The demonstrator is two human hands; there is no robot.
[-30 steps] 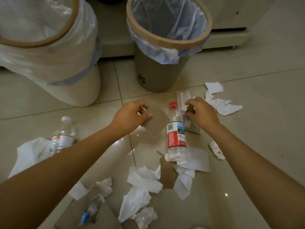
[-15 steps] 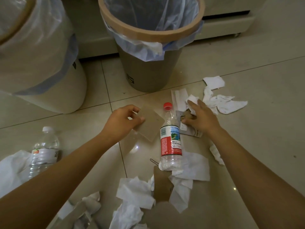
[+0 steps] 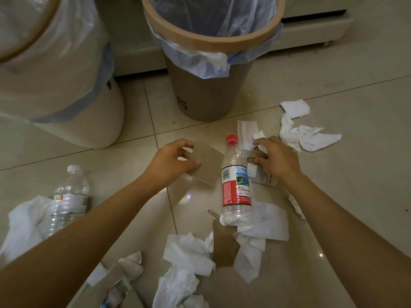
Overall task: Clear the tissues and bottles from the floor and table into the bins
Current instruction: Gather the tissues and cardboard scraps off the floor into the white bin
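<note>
Nearest floor: crumpled tissues (image 3: pixel 189 258) are lying in a heap by my forearms, with a brown cardboard scrap (image 3: pixel 224 245) among them; none of it is picked up yet.
Left side: a clear white-capped bottle (image 3: pixel 69 196) is lying on the floor, touching more tissue.
Centre: the red-capped bottle (image 3: pixel 235 178) is lying between my hands, its base resting on a tissue.
My left hand (image 3: pixel 171 161): I am pinching a flat cardboard piece (image 3: pixel 206 162) between thumb and fingers, holding it just off the floor.
My right hand (image 3: pixel 275 158): I am curling my fingers round a small wad of tissue and cardboard scraps (image 3: pixel 255 152) beside the bottle's neck.
Farther floor: white tissues (image 3: pixel 304 134) are waiting to the right.
Bins: the grey lined bin (image 3: pixel 211 41) is showing only its liner; the white bin (image 3: pixel 66 85) stands left.
Progress: I am judging this as barely begun, with nearly everything left.
</note>
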